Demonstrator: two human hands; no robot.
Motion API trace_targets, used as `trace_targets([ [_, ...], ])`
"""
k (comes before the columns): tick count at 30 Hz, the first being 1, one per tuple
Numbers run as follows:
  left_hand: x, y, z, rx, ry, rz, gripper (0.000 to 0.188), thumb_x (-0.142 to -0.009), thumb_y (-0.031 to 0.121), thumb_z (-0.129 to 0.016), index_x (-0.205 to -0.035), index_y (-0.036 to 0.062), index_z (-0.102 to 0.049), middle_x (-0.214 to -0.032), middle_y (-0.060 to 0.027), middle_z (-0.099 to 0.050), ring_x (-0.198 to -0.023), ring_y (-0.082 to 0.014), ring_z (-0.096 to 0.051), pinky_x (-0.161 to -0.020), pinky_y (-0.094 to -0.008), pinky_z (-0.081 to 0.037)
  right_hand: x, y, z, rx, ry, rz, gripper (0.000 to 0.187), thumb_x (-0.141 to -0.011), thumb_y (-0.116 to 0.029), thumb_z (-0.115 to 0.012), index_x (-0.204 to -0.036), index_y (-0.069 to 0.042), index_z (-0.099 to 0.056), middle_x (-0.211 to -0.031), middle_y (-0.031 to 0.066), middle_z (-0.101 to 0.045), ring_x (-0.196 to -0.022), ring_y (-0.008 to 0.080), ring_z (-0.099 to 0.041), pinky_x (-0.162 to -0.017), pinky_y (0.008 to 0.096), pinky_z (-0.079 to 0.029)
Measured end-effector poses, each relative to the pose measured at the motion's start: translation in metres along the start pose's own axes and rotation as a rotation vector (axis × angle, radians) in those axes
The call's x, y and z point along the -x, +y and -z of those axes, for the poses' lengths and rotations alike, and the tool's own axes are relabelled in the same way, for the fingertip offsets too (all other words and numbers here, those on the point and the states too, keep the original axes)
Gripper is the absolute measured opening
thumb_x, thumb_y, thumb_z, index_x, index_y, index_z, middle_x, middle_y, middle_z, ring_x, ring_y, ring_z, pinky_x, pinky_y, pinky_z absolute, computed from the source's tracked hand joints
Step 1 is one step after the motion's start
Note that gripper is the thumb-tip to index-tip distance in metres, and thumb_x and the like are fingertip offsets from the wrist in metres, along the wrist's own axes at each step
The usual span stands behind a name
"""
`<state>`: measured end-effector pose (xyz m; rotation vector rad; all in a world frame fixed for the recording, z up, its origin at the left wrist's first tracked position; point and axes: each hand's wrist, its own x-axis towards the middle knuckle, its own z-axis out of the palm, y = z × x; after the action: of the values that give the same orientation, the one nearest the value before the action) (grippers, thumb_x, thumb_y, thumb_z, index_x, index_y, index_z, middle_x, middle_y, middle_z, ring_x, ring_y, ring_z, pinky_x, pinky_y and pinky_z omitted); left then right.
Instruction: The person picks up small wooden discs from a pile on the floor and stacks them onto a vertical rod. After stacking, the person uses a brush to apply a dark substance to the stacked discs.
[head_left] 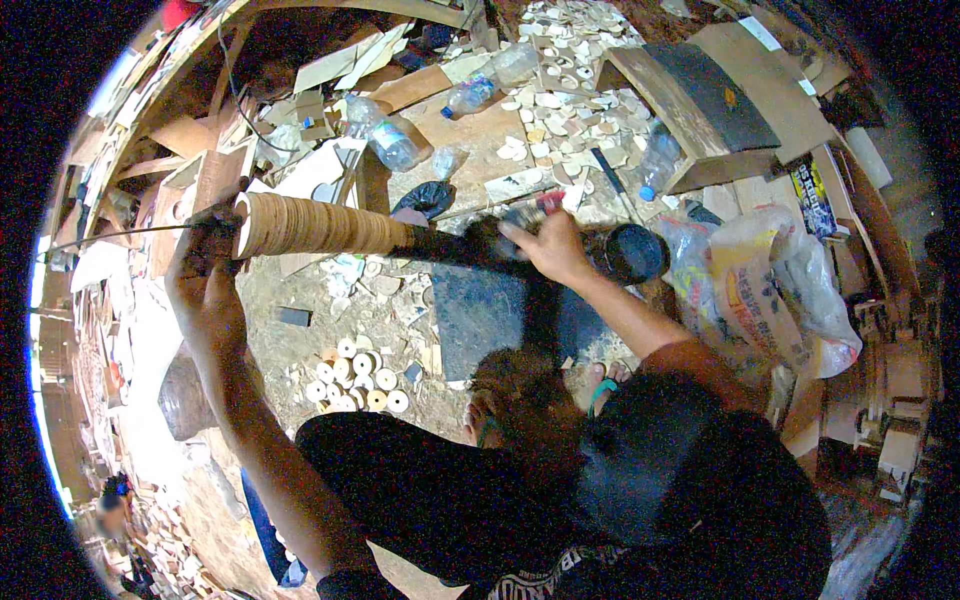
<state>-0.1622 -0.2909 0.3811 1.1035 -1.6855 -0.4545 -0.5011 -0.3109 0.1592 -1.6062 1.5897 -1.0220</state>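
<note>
A long stack of pale round wooden discs (320, 225) lies level across the view, threaded together in a row. Its right part turns dark (430, 242). My left hand (208, 250) is closed at the stack's left end, where a thin rod (110, 238) sticks out leftward. Over the dark right end, my right hand (552, 248) is closed with its thumb stretched along the top. What it grips is dark and blurred, with a bit of red beside it, and I cannot make out its kind. A round black container (636, 253) stands just right of that hand.
Small wooden rings (355, 378) are heaped on the floor below the stack. Clear plastic bottles (390, 145) and many wood offcuts (565, 90) lie beyond it. Plastic sacks (755, 285) and a wooden box (690, 110) stand right. Another person (115, 520) is at lower left.
</note>
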Motion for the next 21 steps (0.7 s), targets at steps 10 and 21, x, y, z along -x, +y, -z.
trace_targets([
  [10, 0.0, 0.007, 0.001, -0.181, -0.014, -0.044, 0.024, -0.088, 0.012, -0.052, -0.104, -0.0026, -0.063, -0.101, -0.0107, -0.066, -0.097, -0.0191, -0.061, -0.087, -0.0312, -0.045, 0.018, 0.017, 0.004, -0.379, -0.041, -0.142, 0.031, -0.085, -0.01, -0.066, -0.11, 0.004, -0.054, -0.095, 0.0105, -0.065, -0.074, 0.0197, -0.067, -0.058, 0.0322, -0.061],
  [21, 0.002, 0.022, 0.002, -0.153, -0.005, -0.044, 0.022, -0.093, 0.011, -0.053, -0.107, -0.0043, -0.06, -0.103, -0.0107, -0.064, -0.096, -0.0173, -0.059, -0.09, -0.0297, -0.044, -0.006, -0.011, -0.004, -0.542, 0.175, 0.072, 0.022, -0.084, -0.012, -0.068, -0.098, 0.005, -0.063, -0.09, 0.0093, -0.066, -0.076, 0.0157, -0.065, -0.058, 0.031, -0.06],
])
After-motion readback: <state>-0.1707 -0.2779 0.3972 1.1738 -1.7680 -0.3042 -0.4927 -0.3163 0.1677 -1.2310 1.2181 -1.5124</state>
